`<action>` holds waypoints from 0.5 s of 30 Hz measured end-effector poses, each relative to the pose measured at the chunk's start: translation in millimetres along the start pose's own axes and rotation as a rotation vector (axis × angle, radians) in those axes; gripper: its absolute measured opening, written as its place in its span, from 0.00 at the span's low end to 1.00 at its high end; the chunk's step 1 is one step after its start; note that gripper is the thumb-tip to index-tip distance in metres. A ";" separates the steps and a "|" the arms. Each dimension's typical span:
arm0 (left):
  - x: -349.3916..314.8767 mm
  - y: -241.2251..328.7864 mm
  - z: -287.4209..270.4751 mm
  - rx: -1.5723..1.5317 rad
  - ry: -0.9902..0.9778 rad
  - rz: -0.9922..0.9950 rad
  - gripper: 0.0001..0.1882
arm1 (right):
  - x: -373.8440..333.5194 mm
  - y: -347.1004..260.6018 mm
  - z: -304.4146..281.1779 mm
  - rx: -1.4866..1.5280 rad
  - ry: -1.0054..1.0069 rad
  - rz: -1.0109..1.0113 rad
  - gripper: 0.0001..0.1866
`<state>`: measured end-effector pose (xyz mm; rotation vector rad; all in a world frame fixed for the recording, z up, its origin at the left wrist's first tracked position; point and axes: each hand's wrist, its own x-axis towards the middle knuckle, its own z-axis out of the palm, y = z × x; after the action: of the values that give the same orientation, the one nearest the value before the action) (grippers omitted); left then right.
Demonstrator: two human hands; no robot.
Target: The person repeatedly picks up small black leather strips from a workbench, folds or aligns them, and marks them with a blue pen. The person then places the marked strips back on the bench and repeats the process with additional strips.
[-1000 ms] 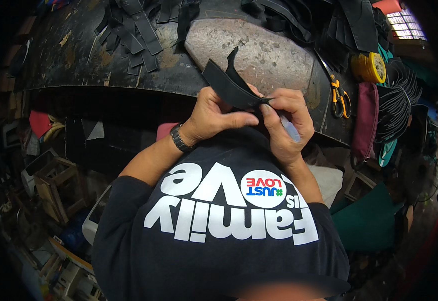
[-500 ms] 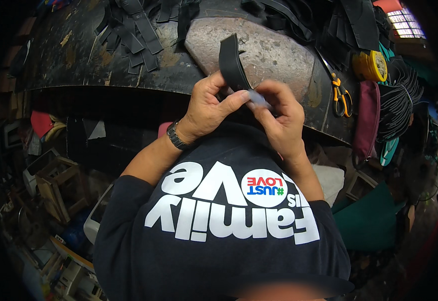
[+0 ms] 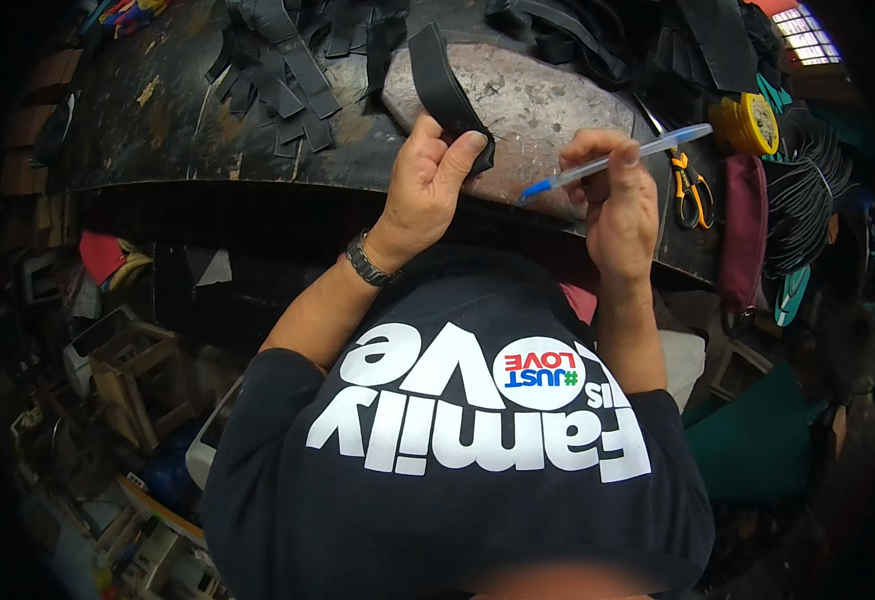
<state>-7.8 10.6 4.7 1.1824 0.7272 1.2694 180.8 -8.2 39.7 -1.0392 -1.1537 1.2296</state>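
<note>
My left hand (image 3: pixel 425 185) grips the lower end of a black strap (image 3: pixel 440 82), thumb on top, with the rest of the strap rising away toward the far left. In my right hand (image 3: pixel 617 200) is a clear ballpoint pen (image 3: pixel 647 148) with a blue tip end, held between thumb and fingers. The blue end of the pen points left toward the strap but stays apart from it. Both hands are over the near edge of a pale, worn slab (image 3: pixel 537 110). Part of the strap's lower end is hidden under my left thumb.
The slab lies on a dark, scuffed table (image 3: pixel 157 130). Black strips (image 3: pixel 292 80) are heaped at the far left, more black pieces (image 3: pixel 697 45) at the far right. Orange-handled scissors (image 3: pixel 692 192), a yellow tub (image 3: pixel 745 125), a maroon pouch (image 3: pixel 743 230) and bundled black cords (image 3: pixel 802 200) are at right.
My hands have moved apart. The right hand has drawn the pen away to the right, and it now shows whole. My left hand still holds the strap, now slightly farther left.
</note>
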 end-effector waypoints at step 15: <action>-8.5 -2.0 1.4 -0.067 -0.154 -0.162 0.15 | 0.1 19.7 17.4 0.343 0.018 0.152 0.13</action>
<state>-7.7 2.4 1.6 1.1302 0.6483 1.0488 160.8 -7.0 22.8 -0.8868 -0.8227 1.4746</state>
